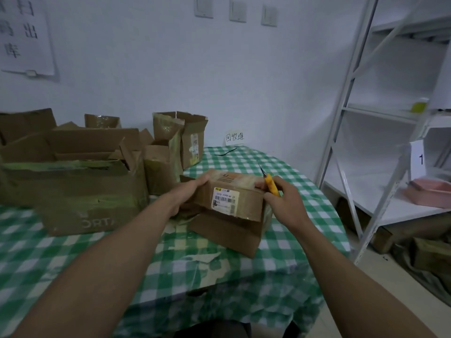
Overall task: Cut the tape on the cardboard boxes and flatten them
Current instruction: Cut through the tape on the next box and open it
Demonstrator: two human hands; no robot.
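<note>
A small taped cardboard box (240, 204) with a white barcode label sits tilted on the green checked table (288, 250). My left hand (186, 195) grips its left end, fingers over the top edge. My right hand (284, 202) holds a yellow utility knife (271, 184) at the box's right end, blade pointing up and away. A loose brown flap lies under the box in front.
A large open box (73, 189) stands at the left, with smaller opened boxes (180, 140) behind it. A white metal shelf rack (380, 132) holding a pink tray (429, 193) stands at the right. Flattened cardboard (427, 254) lies on the floor.
</note>
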